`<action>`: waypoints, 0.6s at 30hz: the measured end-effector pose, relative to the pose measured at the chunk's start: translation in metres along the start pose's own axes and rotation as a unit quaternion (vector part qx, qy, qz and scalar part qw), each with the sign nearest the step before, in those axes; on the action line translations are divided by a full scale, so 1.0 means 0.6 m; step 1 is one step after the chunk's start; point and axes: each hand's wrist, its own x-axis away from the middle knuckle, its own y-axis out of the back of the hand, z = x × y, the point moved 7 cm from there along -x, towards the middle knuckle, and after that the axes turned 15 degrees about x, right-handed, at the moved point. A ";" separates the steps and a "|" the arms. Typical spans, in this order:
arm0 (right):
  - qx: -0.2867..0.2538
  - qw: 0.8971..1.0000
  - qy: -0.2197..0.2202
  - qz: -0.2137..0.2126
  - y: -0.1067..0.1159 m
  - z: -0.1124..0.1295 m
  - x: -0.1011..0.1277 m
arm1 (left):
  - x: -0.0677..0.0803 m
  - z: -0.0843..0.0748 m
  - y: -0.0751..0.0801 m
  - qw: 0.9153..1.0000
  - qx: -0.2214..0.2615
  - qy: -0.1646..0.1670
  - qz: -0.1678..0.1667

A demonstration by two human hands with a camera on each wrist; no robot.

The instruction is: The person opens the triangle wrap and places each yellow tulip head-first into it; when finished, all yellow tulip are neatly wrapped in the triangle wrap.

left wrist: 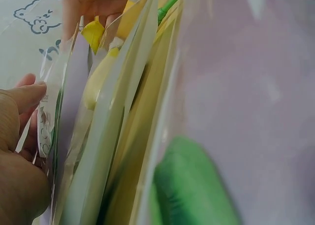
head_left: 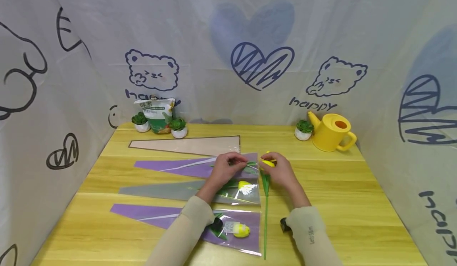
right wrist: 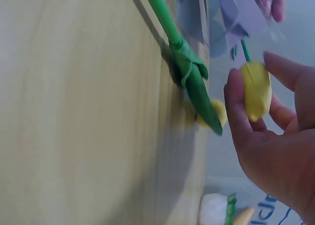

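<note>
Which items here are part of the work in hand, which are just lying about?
In hand:
- left hand pinching the purple sleeve at its open end
- right hand holding the yellow tulip, whose green stem lies on the table

Lying about:
- watering can
- small potted plants
- green bag
- beige sleeve
- two sleeves already filled

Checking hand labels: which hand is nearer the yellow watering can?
Right. The right hand holds a yellow tulip bud just left of and nearer the camera than the watering can. The left hand sits farther left, on the purple sleeve.
</note>
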 end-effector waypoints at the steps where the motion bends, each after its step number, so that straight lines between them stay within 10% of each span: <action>1: -0.031 0.999 -0.010 0.002 0.001 -0.006 0.001 | 0.000 0.000 0.001 1.000 0.000 0.001 -0.002; 7: -0.180 0.982 -0.057 0.012 0.005 -0.033 0.008 | 0.000 0.001 0.006 1.000 0.003 0.005 -0.009; 18: -0.160 0.986 -0.043 -0.010 0.011 -0.036 0.017 | -0.001 -0.010 0.003 1.000 0.002 0.007 0.001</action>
